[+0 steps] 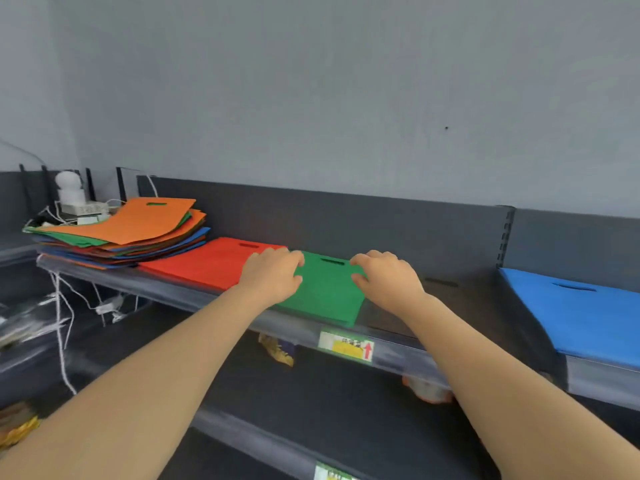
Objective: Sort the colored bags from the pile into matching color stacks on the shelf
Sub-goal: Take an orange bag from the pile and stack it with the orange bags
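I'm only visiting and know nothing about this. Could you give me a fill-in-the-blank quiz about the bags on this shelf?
1. The pile of mixed bags is topped by an ____ one.
2. The red bag lies between the green bag and the ____.
3. The left hand and right hand both hold the ____ bag.
4. The blue bag lies farthest to the ____.
Missing words: orange, pile, green, right.

Even, soft light; blurred, warped edges

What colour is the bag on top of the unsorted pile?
Orange: the top bag of the pile, seen in the head view.
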{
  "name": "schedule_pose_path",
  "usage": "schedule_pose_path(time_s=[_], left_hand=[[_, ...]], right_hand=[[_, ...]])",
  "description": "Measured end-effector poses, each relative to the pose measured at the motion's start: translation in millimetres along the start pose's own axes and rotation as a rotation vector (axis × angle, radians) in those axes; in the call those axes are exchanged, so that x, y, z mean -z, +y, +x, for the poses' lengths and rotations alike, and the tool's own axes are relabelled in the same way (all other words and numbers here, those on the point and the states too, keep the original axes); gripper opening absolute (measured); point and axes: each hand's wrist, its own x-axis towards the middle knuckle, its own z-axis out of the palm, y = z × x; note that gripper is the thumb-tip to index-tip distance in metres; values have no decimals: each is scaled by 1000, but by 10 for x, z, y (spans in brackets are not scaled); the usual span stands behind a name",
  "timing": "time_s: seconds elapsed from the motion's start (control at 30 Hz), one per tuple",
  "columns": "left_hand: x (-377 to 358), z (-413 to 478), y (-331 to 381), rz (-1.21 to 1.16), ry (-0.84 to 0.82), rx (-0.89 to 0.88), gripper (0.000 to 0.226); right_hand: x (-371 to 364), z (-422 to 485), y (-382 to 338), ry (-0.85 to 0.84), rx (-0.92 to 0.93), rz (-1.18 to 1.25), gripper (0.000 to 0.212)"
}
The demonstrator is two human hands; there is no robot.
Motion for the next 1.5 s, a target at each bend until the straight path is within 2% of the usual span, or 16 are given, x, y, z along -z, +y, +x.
schedule_pose_path(time_s=[0.2, 0.33, 0.57, 0.73, 0.93, 1.07, 1.17, 1.23, 1.33, 1.5], left_hand=[[86, -291, -1401, 114, 32, 127, 29], [66, -432, -2137, 96, 95, 223, 18], [-66, -351, -3123, 96, 189, 291, 17], [-103, -97, -3707, 111, 158, 321, 22], [-142, 57, -4469, 140, 93, 335, 24], [-196, 216, -4918, 112, 87, 293, 28], [-239, 421, -5184, 89, 83, 180, 29], [-266, 547, -5302, 58, 51, 118, 31], [-317, 731, -5514, 48, -42, 18, 38], [-406, 1000, -5658, -72, -253, -84, 46]], right_hand=[[-343, 610, -1162, 34, 56, 25, 34], [-584, 991, -1850, 43, 122, 74, 33], [-976, 1759, -2848, 32, 242, 337, 34], [-1181, 2405, -3374, -4, 317, 556, 31], [-1399, 3072, -3973, -98, 380, 570, 36], [-1509, 3340, -4227, -188, 405, 509, 38], [-1582, 3504, -4341, -233, 378, 457, 41], [-1637, 3565, -4391, -325, 351, 408, 46], [-1651, 3619, -4467, -437, 337, 299, 50], [-1565, 3580, -4543, -481, 258, 223, 53]])
